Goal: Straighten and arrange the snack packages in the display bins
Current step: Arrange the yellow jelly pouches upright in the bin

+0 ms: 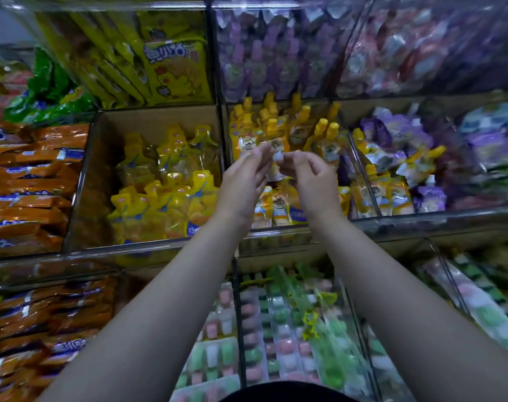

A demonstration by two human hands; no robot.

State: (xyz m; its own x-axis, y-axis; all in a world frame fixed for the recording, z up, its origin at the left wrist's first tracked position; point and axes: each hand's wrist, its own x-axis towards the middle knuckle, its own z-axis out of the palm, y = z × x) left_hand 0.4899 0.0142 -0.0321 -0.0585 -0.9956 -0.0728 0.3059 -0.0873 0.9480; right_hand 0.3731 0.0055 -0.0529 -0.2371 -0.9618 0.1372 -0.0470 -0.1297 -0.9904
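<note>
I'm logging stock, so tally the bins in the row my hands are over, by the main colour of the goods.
Orange packets: 1 bin
Yellow pouches: 2 bins, the second holding capped pouches
Mixed yellow and purple pouches: 1 bin
Purple packs, far right, blurred: 1 bin
Total: 5 bins
The right hand appears to pinch one pouch.

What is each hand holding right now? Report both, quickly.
Left hand: fingers up against the pouch; grip cannot be told.
Right hand: fingers pinch the top of that pouch.
</note>
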